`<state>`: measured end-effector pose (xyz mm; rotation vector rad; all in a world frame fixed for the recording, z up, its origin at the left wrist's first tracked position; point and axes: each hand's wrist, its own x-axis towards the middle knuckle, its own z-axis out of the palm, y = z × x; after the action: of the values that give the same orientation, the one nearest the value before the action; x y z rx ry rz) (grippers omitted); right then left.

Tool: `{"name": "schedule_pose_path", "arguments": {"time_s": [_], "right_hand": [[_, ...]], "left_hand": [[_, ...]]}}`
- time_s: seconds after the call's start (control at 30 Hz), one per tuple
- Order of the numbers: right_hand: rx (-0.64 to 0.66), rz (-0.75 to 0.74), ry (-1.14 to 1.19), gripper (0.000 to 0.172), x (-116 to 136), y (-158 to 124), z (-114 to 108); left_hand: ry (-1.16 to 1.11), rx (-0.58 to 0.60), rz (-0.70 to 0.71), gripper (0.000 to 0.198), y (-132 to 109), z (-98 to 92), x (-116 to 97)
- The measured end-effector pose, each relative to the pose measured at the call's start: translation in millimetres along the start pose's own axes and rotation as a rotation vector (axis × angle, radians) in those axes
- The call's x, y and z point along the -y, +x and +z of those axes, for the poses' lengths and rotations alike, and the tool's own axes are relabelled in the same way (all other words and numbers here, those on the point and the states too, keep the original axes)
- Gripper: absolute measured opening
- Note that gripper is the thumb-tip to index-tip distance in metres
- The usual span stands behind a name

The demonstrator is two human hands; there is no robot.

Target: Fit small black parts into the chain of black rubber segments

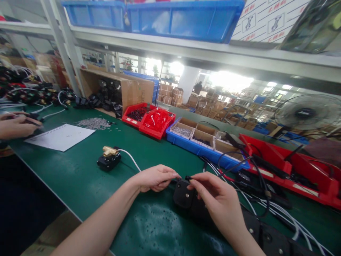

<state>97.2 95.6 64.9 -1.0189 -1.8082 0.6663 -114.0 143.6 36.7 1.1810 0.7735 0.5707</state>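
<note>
My left hand [158,178] is closed in a pinch at the top left corner of a black box-shaped housing [183,195]. What its fingertips hold is too small to make out. Just right of it, my right hand [218,195] pinches a small black part [188,178] between thumb and fingers, over the housing's top edge. A white cable [130,155] runs from a black unit [108,163] with a brass tee fitting [109,151] toward my left hand, where it goes out of sight. More black housings [266,234] lie in a row under and beyond my right forearm.
Red bins [157,122] and a blue divided tray [183,140] with small parts line the green bench's back. White cables [290,213] lie at right. Left are a paper sheet [62,137], a pile of small pins [94,123] and another person's hand [18,125]. A shelf hangs overhead.
</note>
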Motion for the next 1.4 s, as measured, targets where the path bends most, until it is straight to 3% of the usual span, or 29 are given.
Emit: {"name": "schedule_pose_path", "arguments": {"time_s": [0.07, 0.23, 0.43, 0.63, 0.87, 1.03, 1.4], "right_hand": [[-0.004, -0.041, -0.039, 0.016, 0.9, -5.5, 1.0], [-0.096, -0.402, -0.265, 0.007, 8.7, -14.4, 3.0], [-0.076, -0.496, -0.340, 0.010, 6.7, -14.4, 5.2], [0.030, -0.633, -0.610, 0.012, -12.6, -7.2, 13.3], [0.149, -0.536, -0.605, 0.019, -20.9, -3.2, 17.2], [0.150, -0.435, -0.486, 0.013, -21.4, -4.1, 17.5], [0.060, -0.431, -0.480, 0.004, -17.0, -9.9, 26.2]], "left_hand": [[-0.003, -0.029, 0.034, 0.060, -0.3, -0.7, -0.7], [-0.026, -0.045, 0.085, 0.054, -0.4, -2.2, -2.0], [-0.014, -0.028, 0.080, 0.053, -0.7, -1.8, -1.6], [0.038, -0.038, 0.040, 0.064, -0.2, -1.1, 2.6], [0.065, 0.043, -0.008, 0.074, -3.6, 2.0, 0.8], [0.084, 0.062, -0.023, 0.072, -5.5, -0.3, -0.1], [0.079, 0.079, -0.041, 0.070, -2.6, -2.0, 2.3]]}}
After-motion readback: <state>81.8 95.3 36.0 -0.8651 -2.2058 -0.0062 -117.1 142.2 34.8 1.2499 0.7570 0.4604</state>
